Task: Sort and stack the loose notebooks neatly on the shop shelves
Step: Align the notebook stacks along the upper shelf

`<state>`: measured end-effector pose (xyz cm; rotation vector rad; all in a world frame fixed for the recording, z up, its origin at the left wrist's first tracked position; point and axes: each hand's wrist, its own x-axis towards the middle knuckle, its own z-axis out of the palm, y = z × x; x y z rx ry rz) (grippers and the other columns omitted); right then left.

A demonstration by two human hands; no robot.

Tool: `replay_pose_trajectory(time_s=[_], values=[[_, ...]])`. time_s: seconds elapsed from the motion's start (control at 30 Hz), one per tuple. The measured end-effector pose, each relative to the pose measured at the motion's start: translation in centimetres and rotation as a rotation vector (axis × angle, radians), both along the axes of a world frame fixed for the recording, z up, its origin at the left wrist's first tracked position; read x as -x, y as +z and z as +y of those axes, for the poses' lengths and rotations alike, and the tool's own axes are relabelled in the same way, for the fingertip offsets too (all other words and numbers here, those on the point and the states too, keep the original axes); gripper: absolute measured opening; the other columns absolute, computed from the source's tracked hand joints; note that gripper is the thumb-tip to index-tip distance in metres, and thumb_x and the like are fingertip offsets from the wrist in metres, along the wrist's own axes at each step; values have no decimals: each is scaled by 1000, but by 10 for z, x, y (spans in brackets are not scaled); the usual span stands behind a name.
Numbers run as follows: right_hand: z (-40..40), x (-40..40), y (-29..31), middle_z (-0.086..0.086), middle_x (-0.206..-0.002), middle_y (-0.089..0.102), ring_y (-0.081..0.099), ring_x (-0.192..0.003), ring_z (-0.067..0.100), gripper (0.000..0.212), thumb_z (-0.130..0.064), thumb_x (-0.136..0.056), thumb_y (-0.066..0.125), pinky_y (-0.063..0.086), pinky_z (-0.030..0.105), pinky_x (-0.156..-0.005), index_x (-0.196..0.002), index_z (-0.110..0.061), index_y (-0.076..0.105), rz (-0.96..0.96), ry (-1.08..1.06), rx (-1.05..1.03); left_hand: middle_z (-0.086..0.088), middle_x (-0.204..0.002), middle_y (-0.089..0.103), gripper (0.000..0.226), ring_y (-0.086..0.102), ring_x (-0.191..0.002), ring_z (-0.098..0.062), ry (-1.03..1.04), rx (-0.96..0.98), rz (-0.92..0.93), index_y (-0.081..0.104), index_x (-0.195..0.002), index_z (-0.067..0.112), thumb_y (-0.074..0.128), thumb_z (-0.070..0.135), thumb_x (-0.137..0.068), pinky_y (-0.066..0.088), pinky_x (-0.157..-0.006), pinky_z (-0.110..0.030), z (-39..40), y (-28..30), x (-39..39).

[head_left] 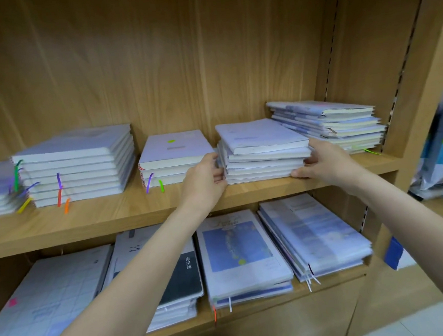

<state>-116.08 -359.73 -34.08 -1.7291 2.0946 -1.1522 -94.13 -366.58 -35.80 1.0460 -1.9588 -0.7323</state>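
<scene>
both hands clamp 1 stack (264, 154) on the upper shelf (113, 216): left hand (205, 179) fingers curled on its left edge, right hand (323, 159) on its right. its top book sits askew, so squaring looks unfinished; 4 neighbouring piles look mostly stacked.

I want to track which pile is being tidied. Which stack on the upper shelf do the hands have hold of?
The second stack from the right, clasped by the left hand and right hand at its ends; the others sit untouched.
</scene>
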Motion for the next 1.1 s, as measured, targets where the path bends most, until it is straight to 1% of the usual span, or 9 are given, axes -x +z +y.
replay_pose_trajectory(time_s=[0.1,0.2,0.37,0.47,0.57,0.67,0.87,0.97,1.1], values=[[1,5,2,-1,-131,48,48,-124,22,76,-9,-75,77,39,29,-95,-139,-16,36,-70,23,-8,-10,-114,62,63,60,-97,-15,-57,-70,43,38,-138,12,59,-9,-82,43,-82,-14,-3,2,-1],[5,10,3,11,-148,34,38,-133,22,98,-4,-76,74,37,31,-100,-150,-23,13,-334,98,28,7,-111,58,66,57,-97,-11,-103,0,44,41,-137,16,63,-7,-78,46,-91,-21,-5,-3,1],[-8,-4,-12,0,-144,37,35,-131,11,82,-12,-81,71,30,26,-107,-147,-17,22,-300,99,198,4,-131,49,100,49,-123,-16,-223,-19,100,28,-144,24,71,38,-56,39,-107,-38,-11,-5,8],[-13,-13,-23,-1,-140,44,44,-128,14,77,-17,-82,69,35,36,-110,-146,-14,26,-327,94,274,4,-138,46,99,48,-121,-6,-299,-121,103,17,-149,16,75,2,-70,39,-106,-28,-17,-3,6],[-10,-17,-24,-10,-134,40,44,-120,-1,75,-20,-84,67,37,10,-99,-146,-15,26,-358,100,300,18,-115,53,86,54,-94,15,-349,-155,174,21,-146,16,61,-17,-77,42,-85,-6,-21,-5,5],[-10,-19,-25,-15,-125,36,39,-101,-14,67,-28,-87,62,30,-7,-75,-145,-15,30,-314,50,322,28,-102,51,88,54,-86,21,-313,-130,202,21,-143,26,63,-15,-77,42,-86,-7,-25,-9,7],[-9,-20,-25,-7,-131,43,36,-125,5,68,-35,-86,63,30,21,-99,-144,-15,33,-199,-36,360,22,-111,54,83,53,-111,-5,-301,-72,151,28,-133,39,68,12,-66,38,-107,-31,-23,-7,11],[-9,-23,-26,-4,-124,50,42,-127,16,63,-31,-84,67,32,22,-99,-139,-12,41,-173,-90,420,5,-141,45,100,42,-131,-13,-292,-39,83,23,-147,26,66,33,-57,32,-112,-38,-25,-6,11],[-6,-27,-26,-6,-112,55,49,-112,8,55,-28,-80,73,38,25,-97,-128,-12,53,-144,-161,498,2,-150,33,98,32,-137,-11,-291,-51,65,16,-150,23,65,20,-64,27,-115,-37,-26,-3,9]])
